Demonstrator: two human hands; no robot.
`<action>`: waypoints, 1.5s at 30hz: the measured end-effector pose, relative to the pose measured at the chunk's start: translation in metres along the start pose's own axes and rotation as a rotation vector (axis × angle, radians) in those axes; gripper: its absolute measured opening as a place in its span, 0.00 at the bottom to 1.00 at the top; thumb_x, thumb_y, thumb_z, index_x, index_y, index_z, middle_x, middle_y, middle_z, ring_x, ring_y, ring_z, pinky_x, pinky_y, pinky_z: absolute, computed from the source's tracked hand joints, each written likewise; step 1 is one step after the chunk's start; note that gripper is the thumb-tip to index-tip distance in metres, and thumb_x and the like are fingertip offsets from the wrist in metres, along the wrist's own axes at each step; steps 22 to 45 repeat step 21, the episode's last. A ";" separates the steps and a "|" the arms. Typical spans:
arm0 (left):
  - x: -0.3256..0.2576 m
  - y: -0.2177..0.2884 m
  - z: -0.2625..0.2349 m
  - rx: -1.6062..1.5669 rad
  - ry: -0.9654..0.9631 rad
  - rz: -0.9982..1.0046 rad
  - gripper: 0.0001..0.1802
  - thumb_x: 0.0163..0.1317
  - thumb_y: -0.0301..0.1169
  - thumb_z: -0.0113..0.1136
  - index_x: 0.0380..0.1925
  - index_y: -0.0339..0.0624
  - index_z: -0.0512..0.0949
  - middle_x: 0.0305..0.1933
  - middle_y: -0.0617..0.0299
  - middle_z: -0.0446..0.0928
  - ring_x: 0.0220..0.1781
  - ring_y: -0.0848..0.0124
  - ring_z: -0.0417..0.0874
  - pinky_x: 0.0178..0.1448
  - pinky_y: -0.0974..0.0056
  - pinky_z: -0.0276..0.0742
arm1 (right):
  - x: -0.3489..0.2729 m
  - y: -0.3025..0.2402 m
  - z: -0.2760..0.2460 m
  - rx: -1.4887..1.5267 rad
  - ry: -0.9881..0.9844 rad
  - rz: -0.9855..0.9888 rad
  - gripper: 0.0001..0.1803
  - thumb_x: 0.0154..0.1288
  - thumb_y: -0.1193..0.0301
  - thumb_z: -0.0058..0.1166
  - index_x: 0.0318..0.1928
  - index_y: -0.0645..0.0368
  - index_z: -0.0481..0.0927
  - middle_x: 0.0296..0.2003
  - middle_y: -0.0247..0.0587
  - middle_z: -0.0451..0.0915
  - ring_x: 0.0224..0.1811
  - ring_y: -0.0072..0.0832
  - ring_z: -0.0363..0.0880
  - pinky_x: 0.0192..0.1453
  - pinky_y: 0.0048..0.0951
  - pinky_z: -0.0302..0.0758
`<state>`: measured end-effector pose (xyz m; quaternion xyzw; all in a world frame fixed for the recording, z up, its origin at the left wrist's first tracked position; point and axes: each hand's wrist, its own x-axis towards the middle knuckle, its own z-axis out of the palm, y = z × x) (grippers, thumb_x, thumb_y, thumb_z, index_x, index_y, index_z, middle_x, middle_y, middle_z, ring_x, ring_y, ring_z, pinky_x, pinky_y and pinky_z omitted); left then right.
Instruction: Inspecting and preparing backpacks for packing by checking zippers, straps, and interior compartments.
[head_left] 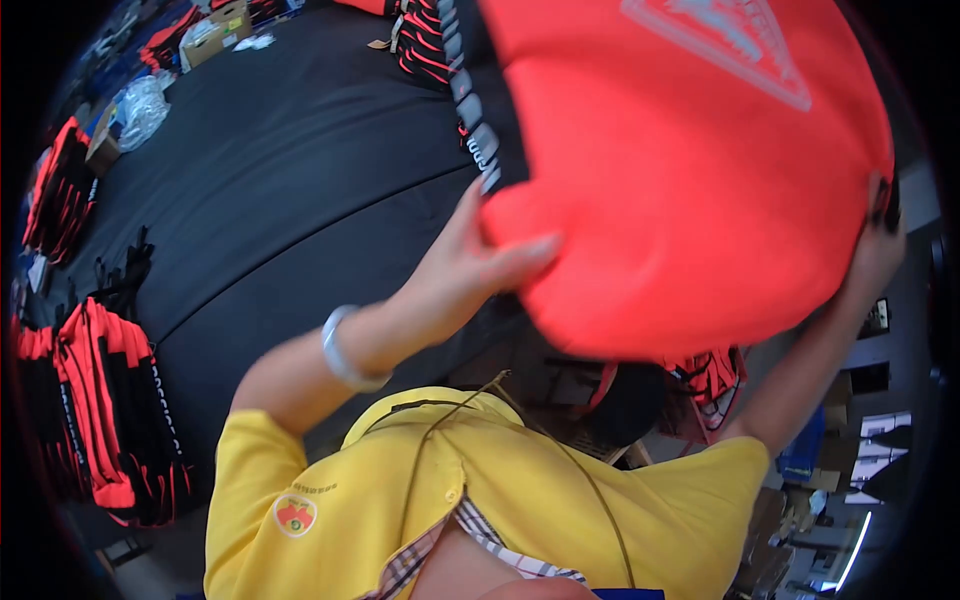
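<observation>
Close in front of me, a large red-and-black fabric item [690, 220] with a pale triangular print is held up in both hands. Whether it is a garment or a bag cannot be made out. My left hand [480, 252] pinches its lower left corner beside the black side band, thumb on the red face. Round the right edge my right hand [880, 250] is closed, its fingers partly hidden behind the cloth. The item's top runs out of the picture.
A broad black-covered table [290, 190] stretches away to the left. Red-and-black goods [105, 410] lie stacked at the near left, with another stack [60, 190] farther along. Clear plastic wrap [142, 108] and a cardboard box [217, 32] sit at the far left.
</observation>
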<state>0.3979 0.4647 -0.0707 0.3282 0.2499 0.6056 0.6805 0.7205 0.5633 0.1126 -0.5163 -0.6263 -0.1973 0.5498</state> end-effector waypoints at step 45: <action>-0.290 -0.115 -0.284 0.097 1.526 -0.413 0.19 0.63 0.45 0.62 0.51 0.50 0.77 0.43 0.67 0.83 0.41 0.75 0.83 0.46 0.57 0.82 | -0.150 0.098 0.215 0.158 -0.238 -0.350 0.34 0.63 0.68 0.58 0.68 0.63 0.65 0.69 0.56 0.62 0.71 0.54 0.57 0.72 0.51 0.53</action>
